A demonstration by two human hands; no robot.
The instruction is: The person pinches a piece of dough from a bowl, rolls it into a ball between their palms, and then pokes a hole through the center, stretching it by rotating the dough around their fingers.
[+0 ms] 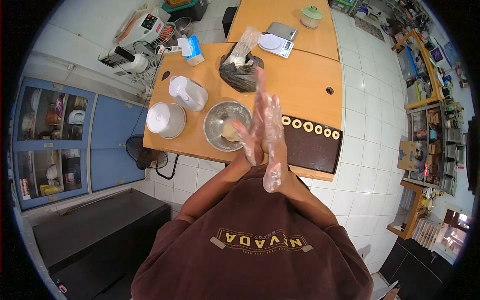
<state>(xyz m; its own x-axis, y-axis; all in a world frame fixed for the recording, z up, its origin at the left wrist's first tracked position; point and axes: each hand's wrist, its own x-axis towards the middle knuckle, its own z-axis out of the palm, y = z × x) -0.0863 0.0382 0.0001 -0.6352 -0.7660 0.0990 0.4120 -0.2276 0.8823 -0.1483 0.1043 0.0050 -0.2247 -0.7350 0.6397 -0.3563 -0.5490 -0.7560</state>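
Observation:
My left hand (256, 127) and my right hand (274, 131) stand upright, palm against palm, with fingers stretched away from me. Both are coated with whitish dough residue. Between the heels of the palms a small piece of dough (264, 145) shows, mostly hidden. Left of them is a metal bowl (212, 112) with a lump of dough (230, 132) in it. To the right, a dark baking tray (310, 152) carries a row of several dough rings (308, 127) along its far edge; my right hand and forearm are just beside it.
A white pitcher (189, 94) and a white lidded container (166, 121) stand left of the bowl. Farther back are a black plastic bag (240, 77), a blue tissue box (194, 51), a kitchen scale (276, 45) and a green-lidded jar (311, 18). Blue cabinets (117, 125) line the left wall.

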